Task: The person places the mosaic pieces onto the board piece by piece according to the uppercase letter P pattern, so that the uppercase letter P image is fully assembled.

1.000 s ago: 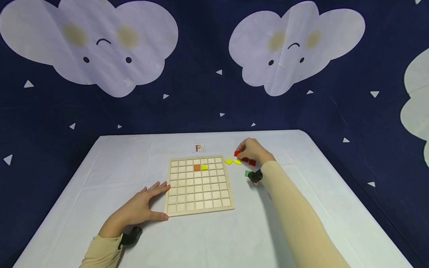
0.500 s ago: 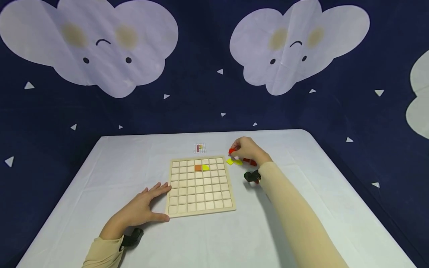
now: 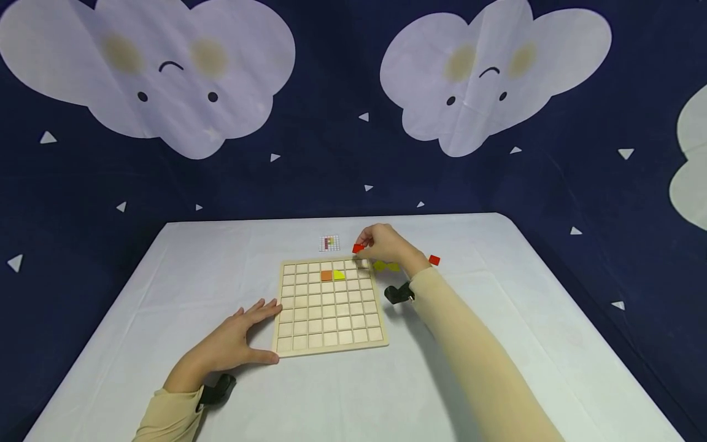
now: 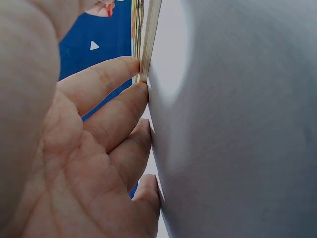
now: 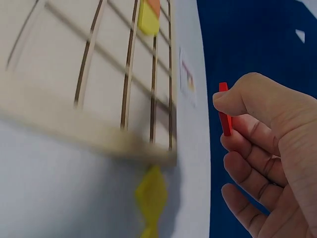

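My right hand (image 3: 385,244) pinches a red tile (image 3: 358,248) between thumb and fingers, held above the far right corner of a wooden grid board (image 3: 330,353). In the right wrist view the red tile (image 5: 225,110) is seen edge-on, apart from the board. My left hand (image 3: 232,341) lies with spread, fairly straight fingers against the board's left edge, thumb at its near corner. Its fingertips touch the board's side (image 4: 150,42) in the left wrist view. An orange tile (image 3: 326,275) and a yellow tile (image 3: 339,275) sit side by side in the board's second row.
A small printed grid card (image 3: 329,243) lies behind the board. Yellow pieces (image 3: 381,266) lie right of the board, partly under my right hand. Another red tile (image 3: 434,260) rests farther right. A cloud-patterned dark cloth (image 3: 320,178) hangs behind the white table (image 3: 221,258).
My right hand has carried the red tile leftward, from beside the loose pieces to over the board's far right corner. The left hand stays at the board's edge.
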A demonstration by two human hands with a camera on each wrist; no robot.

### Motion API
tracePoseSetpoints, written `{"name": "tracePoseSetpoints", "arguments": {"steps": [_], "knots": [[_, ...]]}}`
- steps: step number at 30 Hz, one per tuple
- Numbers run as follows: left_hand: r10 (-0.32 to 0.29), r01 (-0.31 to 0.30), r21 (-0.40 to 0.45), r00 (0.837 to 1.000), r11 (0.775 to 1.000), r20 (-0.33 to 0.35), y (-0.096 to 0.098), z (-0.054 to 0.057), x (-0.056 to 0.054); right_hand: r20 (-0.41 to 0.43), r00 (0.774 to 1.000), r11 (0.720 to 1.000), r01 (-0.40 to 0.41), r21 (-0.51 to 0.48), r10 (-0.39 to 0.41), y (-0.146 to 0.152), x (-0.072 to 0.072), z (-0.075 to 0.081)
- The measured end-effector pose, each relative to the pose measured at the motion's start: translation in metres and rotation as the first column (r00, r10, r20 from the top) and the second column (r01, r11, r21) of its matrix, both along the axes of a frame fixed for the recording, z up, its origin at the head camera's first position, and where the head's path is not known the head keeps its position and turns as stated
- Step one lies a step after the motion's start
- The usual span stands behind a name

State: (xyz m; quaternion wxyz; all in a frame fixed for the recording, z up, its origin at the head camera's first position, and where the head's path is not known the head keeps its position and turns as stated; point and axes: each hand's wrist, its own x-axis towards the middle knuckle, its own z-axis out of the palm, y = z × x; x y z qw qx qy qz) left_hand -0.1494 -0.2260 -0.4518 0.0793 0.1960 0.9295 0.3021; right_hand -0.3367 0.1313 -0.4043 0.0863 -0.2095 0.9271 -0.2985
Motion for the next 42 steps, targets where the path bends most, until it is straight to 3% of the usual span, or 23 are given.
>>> {"name": "tracePoseSetpoints", "arguments": {"steps": [6,19,27,42], "knots": [[0.002,-0.002,-0.006,1.000,1.000,0.000,-0.001,0.000,0.000,-0.023,0.996,0.996,-0.091,-0.019,0.091,-0.020,0.007,0.005],[-0.007,0.007,0.016,1.000,1.000,0.003,-0.002,0.001,-0.001,-0.006,0.977,0.976,-0.213,-0.039,0.213,-0.055,0.017,-0.001],[-0.007,0.007,0.015,1.000,1.000,0.007,-0.001,0.003,-0.001,0.059,0.969,0.969,-0.236,-0.072,0.240,-0.069,0.025,-0.002],[-0.012,0.011,0.017,1.000,1.000,0.012,0.000,0.004,0.001,0.050,0.962,0.963,-0.268,0.001,0.268,-0.086,0.029,-0.013]]}}
